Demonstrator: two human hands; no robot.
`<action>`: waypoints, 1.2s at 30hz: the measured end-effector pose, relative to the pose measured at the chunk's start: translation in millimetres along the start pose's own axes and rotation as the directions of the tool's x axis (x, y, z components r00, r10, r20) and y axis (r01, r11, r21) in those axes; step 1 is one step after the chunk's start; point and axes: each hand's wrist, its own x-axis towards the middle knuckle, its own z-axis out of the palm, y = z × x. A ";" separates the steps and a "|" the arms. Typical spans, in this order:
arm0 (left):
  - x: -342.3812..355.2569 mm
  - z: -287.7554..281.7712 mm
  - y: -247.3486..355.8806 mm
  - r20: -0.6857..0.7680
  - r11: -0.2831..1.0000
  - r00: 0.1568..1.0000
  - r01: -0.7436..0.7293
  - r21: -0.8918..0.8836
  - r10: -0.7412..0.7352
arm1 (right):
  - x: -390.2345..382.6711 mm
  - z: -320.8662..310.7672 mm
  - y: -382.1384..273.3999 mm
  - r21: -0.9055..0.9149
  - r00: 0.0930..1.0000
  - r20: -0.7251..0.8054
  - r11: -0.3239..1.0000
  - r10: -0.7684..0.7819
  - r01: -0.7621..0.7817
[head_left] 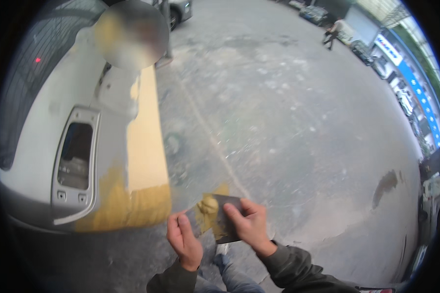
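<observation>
In front of me, both hands are closed on thin flat putty spreaders that overlap. My left hand [186, 239] pinches a greyish spreader [194, 222], partly covered with yellow filler. My right hand [249, 224] grips a dark, squarish spreader [226, 232] with its thumb on top. A lump of yellow body filler [209, 205] sits where the two meet. To the left is a grey vehicle body panel [110, 146]. Its lower edge carries a mustard-yellow filler patch [149, 205], with a paler cream strip [145, 141] running away from me along the side.
The panel has a rectangular lamp opening [76, 154]. Stained concrete floor [288, 132] stretches to the right. Far off, a person [333, 34] walks near parked cars [314, 14] and a blue-and-white sign band [415, 85]. A blurred round patch hides the panel's far end.
</observation>
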 end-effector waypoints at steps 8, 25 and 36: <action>-10.5 47.1 70.7 0.164 0.992 0.978 -0.121 -0.037 0.125 | -0.7 -29.4 -42.9 0.238 0.987 -0.161 0.971 0.026 0.014; 12.7 -35.9 131.2 0.299 0.966 0.927 -0.172 -0.194 0.225 | -41.1 -52.7 -165.6 0.225 0.478 0.507 0.646 -0.717 0.729; -50.3 -124.5 120.5 0.127 0.994 0.991 -0.035 -0.103 0.048 | -62.4 -11.1 -150.5 0.098 0.370 0.798 0.709 -0.475 0.698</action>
